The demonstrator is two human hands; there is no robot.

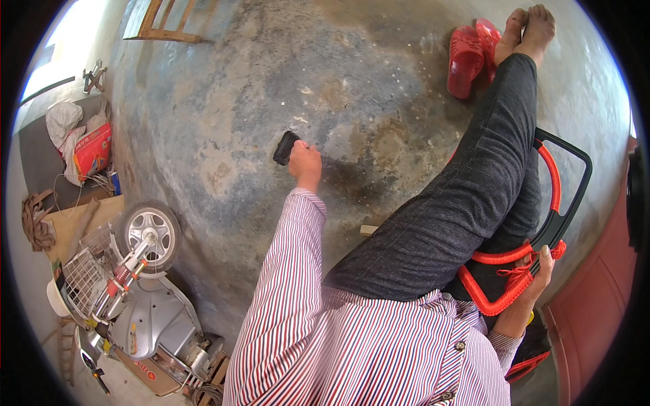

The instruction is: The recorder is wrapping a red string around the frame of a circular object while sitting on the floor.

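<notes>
You are stretching your left arm far forward over the floor [237,128], and your left hand [306,164] is closing around the near end of one small black object [285,147]. Whether this object is touching the floor, I cannot tell. Your right arm is bending at your right side, and your right hand [538,281] is gripping one black frame [559,222] with red-orange wrapped bars, beside your legs. So both hands are holding something. Two bare feet [539,32] are showing at the far right, next to two red slippers [463,62]; one foot is partly covering one slipper. One scooter [152,325] is standing at the left. Your curled left fingers are mostly hiding, your shirt is covering much of the right forearm, and the far wooden furniture [166,34] is being cut off.
</notes>
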